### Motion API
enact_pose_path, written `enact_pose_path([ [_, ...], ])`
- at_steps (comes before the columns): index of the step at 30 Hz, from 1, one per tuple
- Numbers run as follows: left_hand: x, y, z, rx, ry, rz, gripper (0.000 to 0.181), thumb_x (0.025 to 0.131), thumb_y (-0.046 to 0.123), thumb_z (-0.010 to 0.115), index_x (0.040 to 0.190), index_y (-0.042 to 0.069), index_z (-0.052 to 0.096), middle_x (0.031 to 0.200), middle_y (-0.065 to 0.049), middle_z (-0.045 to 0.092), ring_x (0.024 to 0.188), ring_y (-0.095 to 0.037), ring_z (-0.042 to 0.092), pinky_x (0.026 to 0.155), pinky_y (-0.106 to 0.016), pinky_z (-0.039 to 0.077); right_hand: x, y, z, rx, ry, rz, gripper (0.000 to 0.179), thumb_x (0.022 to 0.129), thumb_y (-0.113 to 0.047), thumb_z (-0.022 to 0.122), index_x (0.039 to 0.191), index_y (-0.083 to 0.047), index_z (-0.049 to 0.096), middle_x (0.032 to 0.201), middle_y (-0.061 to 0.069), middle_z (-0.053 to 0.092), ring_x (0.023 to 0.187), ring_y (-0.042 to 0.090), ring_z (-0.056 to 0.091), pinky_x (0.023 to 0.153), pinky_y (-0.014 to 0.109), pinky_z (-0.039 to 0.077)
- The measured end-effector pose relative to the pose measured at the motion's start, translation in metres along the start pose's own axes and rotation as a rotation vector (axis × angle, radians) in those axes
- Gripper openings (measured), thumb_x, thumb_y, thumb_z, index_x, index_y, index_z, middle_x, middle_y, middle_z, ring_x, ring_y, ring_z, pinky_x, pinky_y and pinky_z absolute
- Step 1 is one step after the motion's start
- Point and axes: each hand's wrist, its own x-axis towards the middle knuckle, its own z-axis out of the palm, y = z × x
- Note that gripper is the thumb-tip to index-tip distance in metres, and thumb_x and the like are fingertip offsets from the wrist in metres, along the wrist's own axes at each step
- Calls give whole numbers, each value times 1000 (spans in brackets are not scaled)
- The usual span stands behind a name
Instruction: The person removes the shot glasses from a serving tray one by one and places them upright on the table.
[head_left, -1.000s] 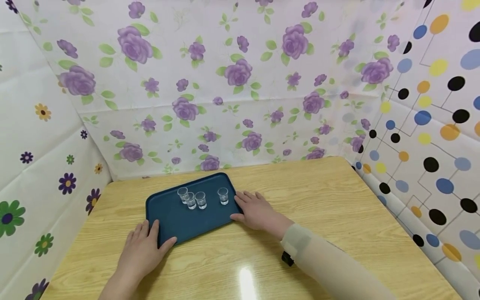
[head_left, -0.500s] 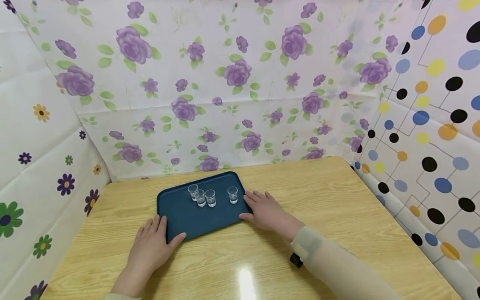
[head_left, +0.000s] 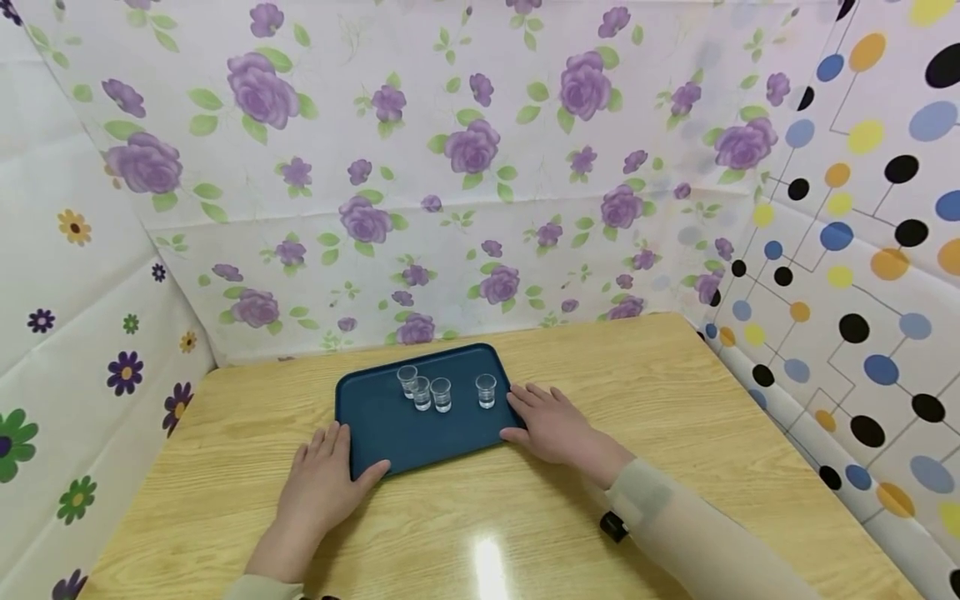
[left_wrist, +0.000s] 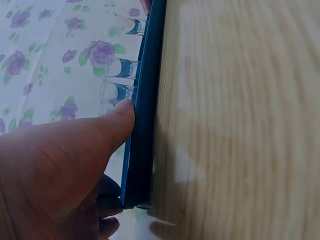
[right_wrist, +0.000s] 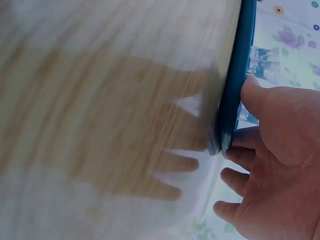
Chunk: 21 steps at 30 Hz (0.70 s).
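Note:
A dark blue rectangular tray (head_left: pixel 397 442) lies on the wooden table, slightly angled. Several small clear shot glasses stand upright on it: a cluster left of its middle, including one glass (head_left: pixel 441 396), and a lone glass (head_left: pixel 486 392) near the right end. My left hand (head_left: pixel 318 487) touches the front left corner, fingers along the short side and thumb at the front edge. At the front right corner my right hand (head_left: pixel 553 425) touches the rim with extended fingers and thumb. In the left wrist view the thumb (left_wrist: pixel 117 122) presses the tray's rim, with glasses beyond it.
The wooden table (head_left: pixel 675 417) ends at the back against a cloth (head_left: pixel 450 167) printed with purple roses. Cloth with coloured dots hangs at the right, and flowered cloth at the left. A small black object (head_left: pixel 613 526) shows at the right wrist.
The tray, with its glasses upright, has slid to the right across the table. Both hands have moved right along with it, staying at its two front corners.

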Motion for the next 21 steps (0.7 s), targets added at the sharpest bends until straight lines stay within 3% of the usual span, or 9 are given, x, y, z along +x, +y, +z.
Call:
enact_pose_path([
  [12, 11, 24, 11, -4, 25, 63, 105, 105, 67, 65, 165, -15, 36, 172, -38, 29, 162, -57, 21, 130, -72, 16, -25, 21, -2, 34, 0, 46, 74, 114, -53, 58, 169, -5, 45, 177, 13, 38, 164, 39, 32, 131, 65, 24],
  [21, 14, 32, 13, -12, 52, 71, 102, 106, 64, 66, 166, -13, 36, 173, -36, 30, 163, -55, 21, 132, -69, 15, -38, 20, -6, 53, 11, 49, 72, 115, -49, 57, 167, 1, 46, 175, 19, 39, 162, 42, 33, 129, 68, 26],
])
